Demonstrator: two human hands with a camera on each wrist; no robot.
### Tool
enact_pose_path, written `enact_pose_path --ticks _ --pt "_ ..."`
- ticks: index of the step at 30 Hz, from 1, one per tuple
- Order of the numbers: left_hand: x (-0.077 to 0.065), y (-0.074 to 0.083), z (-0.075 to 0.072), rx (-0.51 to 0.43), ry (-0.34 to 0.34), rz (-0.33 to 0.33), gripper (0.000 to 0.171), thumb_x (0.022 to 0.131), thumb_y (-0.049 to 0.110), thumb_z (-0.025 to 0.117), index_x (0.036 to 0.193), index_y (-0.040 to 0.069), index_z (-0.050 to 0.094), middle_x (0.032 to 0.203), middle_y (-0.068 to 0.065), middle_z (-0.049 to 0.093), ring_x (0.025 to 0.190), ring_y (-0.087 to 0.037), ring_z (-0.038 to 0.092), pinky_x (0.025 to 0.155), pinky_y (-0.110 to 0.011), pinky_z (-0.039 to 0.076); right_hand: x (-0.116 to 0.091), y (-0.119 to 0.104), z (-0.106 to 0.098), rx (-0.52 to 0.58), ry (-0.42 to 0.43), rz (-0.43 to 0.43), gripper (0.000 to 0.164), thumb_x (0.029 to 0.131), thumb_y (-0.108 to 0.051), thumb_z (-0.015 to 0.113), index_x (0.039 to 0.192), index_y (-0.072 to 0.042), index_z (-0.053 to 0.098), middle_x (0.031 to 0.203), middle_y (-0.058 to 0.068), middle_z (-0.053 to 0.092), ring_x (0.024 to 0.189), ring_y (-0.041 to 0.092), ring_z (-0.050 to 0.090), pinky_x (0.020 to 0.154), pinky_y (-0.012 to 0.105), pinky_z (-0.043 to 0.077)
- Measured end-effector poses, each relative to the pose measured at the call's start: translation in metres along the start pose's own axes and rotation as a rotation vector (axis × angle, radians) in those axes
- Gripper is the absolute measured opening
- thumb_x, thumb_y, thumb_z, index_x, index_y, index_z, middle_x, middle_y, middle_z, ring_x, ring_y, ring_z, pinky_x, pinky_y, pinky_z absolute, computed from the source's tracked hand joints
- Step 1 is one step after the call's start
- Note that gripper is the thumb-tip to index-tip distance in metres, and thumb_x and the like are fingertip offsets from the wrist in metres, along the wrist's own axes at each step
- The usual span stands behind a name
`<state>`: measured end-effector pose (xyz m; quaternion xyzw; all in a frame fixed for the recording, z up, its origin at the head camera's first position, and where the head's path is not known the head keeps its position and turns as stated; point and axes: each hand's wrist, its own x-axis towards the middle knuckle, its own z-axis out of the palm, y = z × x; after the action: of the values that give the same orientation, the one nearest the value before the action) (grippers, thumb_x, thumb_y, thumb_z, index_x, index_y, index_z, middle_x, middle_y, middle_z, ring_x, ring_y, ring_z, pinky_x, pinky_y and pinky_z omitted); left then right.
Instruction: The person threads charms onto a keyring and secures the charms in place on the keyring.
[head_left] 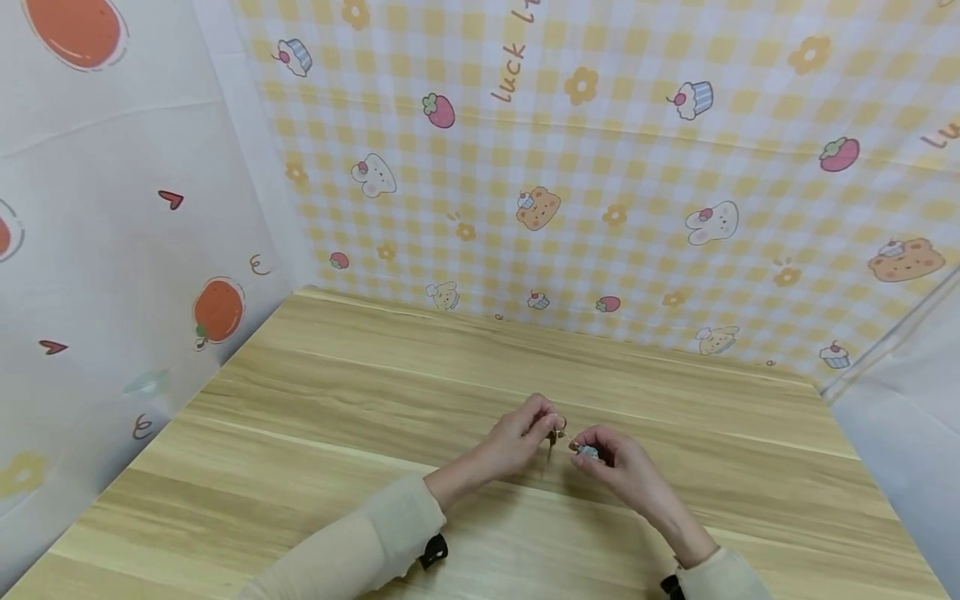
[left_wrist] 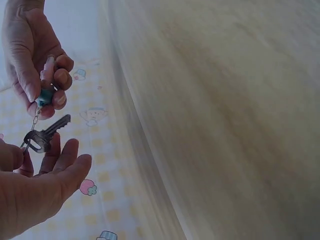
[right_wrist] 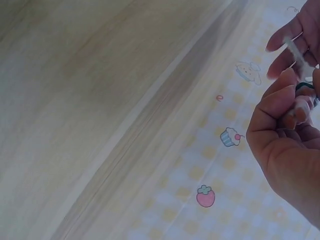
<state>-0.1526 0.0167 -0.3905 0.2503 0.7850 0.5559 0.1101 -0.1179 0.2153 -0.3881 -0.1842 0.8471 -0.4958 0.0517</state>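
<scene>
In the head view my left hand [head_left: 517,435] and right hand [head_left: 621,468] are close together above the wooden table. Thumb and fingers of the left pinch a ring from which a metal key [left_wrist: 50,131] sticks out toward the open fingers. A short chain [left_wrist: 36,118] runs from that ring to a small charm [head_left: 587,451], teal and pink in the left wrist view. My right hand grips this charm between thumb and curled fingers, which partly cover it. The right wrist view shows the key [right_wrist: 294,50] blurred, beside the left hand's fingers.
The wooden tabletop [head_left: 315,392] stretches out around both hands. Behind it hangs a yellow checked cloth [head_left: 487,167] with printed cupcakes, strawberries and animals. A white printed cloth [head_left: 112,217] stands along the left side, and a pale sheet [head_left: 907,417] covers the right.
</scene>
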Motion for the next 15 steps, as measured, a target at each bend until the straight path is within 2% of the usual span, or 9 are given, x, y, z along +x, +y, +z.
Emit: enact_pose_path --ticks 3,5,10,15 --pt "-0.0001 -0.0006 -0.0013 0.008 0.001 0.013 0.012 0.101 0.015 0.039 0.098 0.007 0.046 0.099 -0.011 0.065 0.097 -0.022 0.062 0.081 -0.028 0.048 0.0003 0.0012 -0.0001 -0.003 -0.004 -0.005 0.018 0.089 -0.007 0.062 0.100 0.007 0.059 0.085 0.007 0.057 0.066 0.002 0.044 0.056 0.019 0.040" --pt "-0.0001 -0.0023 -0.0019 -0.019 -0.008 0.017 0.011 0.102 0.014 0.038 0.099 0.006 0.045 0.097 -0.013 0.064 0.092 -0.025 0.064 0.080 -0.032 0.050 0.0005 0.0019 -0.0002 -0.008 -0.005 -0.007 0.019 0.089 -0.007 0.062 0.102 0.007 0.059 0.086 0.007 0.058 0.067 0.002 0.045 0.056 0.019 0.041" --pt "0.0002 -0.0043 -0.0024 -0.093 -0.017 -0.025 0.010 0.102 0.013 0.038 0.099 0.005 0.044 0.090 -0.013 0.059 0.083 -0.032 0.067 0.076 -0.041 0.054 0.0009 0.0029 -0.0006 -0.031 -0.005 -0.020 0.020 0.089 -0.005 0.062 0.105 0.007 0.059 0.089 0.009 0.061 0.069 0.002 0.046 0.057 0.019 0.042" --pt "0.0010 -0.0083 -0.0033 -0.071 0.000 -0.068 0.010 0.101 0.014 0.039 0.099 0.006 0.046 0.082 -0.004 0.049 0.075 -0.030 0.067 0.069 -0.038 0.056 0.0013 0.0034 -0.0007 -0.043 -0.009 -0.022 0.022 0.089 -0.004 0.062 0.108 0.007 0.059 0.093 0.013 0.062 0.072 0.000 0.049 0.060 0.019 0.045"
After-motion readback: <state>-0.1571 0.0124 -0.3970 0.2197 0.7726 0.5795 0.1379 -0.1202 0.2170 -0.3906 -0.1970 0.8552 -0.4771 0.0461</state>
